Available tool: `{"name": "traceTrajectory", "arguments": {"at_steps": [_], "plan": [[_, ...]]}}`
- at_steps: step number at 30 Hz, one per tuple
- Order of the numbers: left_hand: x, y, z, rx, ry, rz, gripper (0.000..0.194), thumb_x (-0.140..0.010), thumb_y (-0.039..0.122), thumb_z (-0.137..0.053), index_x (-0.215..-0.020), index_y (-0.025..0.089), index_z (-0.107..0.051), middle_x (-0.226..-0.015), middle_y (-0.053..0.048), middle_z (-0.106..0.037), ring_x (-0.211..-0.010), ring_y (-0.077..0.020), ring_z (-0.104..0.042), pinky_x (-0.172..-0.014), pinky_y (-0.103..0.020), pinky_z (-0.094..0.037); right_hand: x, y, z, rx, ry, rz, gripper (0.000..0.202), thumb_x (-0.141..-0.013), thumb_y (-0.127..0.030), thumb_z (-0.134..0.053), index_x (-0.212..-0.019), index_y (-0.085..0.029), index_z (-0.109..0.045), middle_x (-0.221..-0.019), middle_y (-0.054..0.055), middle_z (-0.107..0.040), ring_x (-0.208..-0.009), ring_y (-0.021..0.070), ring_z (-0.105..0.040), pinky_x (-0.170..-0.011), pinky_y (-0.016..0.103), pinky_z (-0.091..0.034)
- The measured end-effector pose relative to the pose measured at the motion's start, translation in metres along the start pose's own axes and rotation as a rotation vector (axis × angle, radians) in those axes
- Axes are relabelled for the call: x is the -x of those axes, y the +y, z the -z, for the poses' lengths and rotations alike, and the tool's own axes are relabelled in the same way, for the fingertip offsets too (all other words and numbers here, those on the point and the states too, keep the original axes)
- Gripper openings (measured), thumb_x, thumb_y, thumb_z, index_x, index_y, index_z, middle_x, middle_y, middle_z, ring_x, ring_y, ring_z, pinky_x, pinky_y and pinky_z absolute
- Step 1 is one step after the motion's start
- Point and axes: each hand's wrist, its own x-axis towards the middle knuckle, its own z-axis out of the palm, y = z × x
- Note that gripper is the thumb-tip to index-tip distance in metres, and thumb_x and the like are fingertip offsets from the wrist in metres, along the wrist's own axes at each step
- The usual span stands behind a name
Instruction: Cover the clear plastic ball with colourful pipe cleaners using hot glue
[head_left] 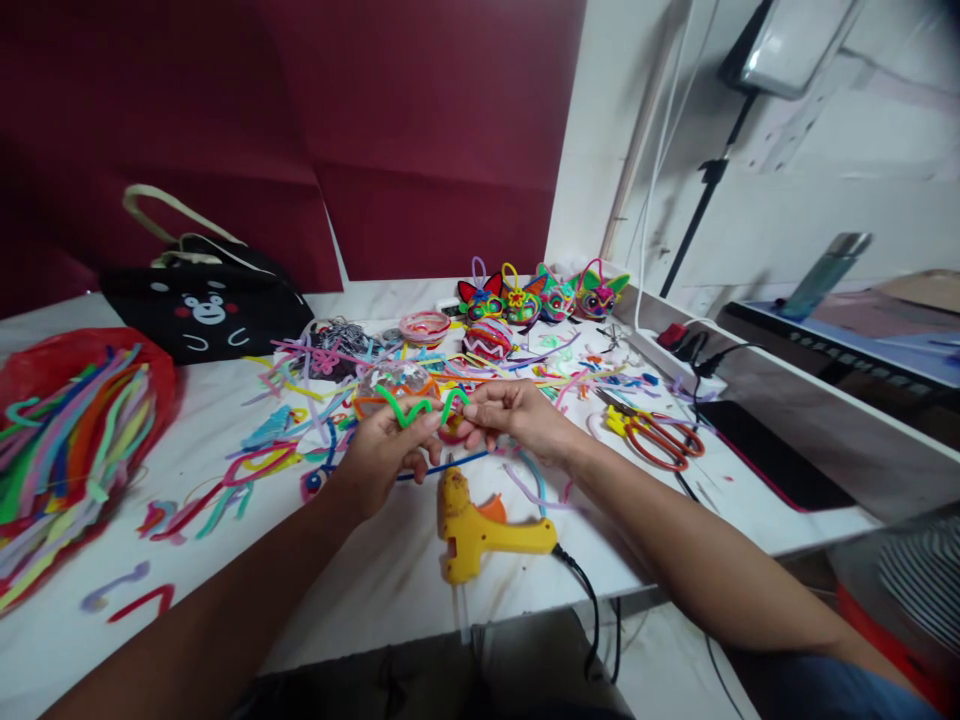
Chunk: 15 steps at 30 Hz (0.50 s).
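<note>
A bright green pipe cleaner, bent into zigzags, spans the space between my hands above the table. My left hand pinches it on one side, and the fingers of my right hand close on its other end. Just below them lies a yellow hot glue gun on its side, its nozzle pointing away from me. Beneath my fingers runs a dark blue pipe cleaner. Behind the hands sits a clear, orange-rimmed piece, partly hidden by them.
A red bag of colourful pipe cleaners is at the left, with a black tote bag behind. Several finished animal-face ornaments stand at the back. Orange-handled scissors, a black phone and a power strip are on the right.
</note>
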Motion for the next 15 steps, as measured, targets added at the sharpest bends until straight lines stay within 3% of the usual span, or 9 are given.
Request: {"name": "traceTrajectory", "arguments": {"at_steps": [3,7,15], "plan": [[0.0009,-0.0012,-0.0009,0.000,-0.029,-0.004,0.053,-0.060,0.047,-0.087,-0.093,0.016,-0.061,-0.060,0.002,-0.064,-0.050,-0.0121,-0.058,-0.040,-0.019,-0.044,0.0005,0.0008,-0.0012,0.044,-0.040,-0.023,0.045,-0.060,-0.050,-0.091,-0.075,-0.014,-0.068,-0.067,0.002,-0.074,-0.055,0.0111,-0.068,-0.046,0.016,-0.046],[0.0011,-0.0040,0.0009,-0.037,-0.075,-0.033,0.036,-0.068,0.043,-0.083,-0.081,0.016,-0.063,-0.057,0.002,-0.063,-0.051,-0.0107,-0.056,-0.043,-0.019,-0.044,0.0010,0.0032,-0.0025,0.084,-0.073,-0.024,0.046,-0.063,-0.053,-0.089,-0.079,-0.015,-0.068,-0.068,0.002,-0.074,-0.057,0.0119,-0.068,-0.048,0.017,-0.045],[0.0000,-0.0064,0.0029,-0.085,-0.106,-0.062,0.029,-0.073,0.040,-0.079,-0.070,0.017,-0.062,-0.056,0.001,-0.061,-0.050,-0.0108,-0.055,-0.044,-0.020,-0.043,0.0008,0.0051,-0.0055,0.178,0.012,0.162,0.050,-0.072,-0.064,-0.078,-0.075,-0.015,-0.069,-0.065,0.000,-0.066,-0.057,0.0097,-0.056,-0.055,0.022,-0.045]]}}
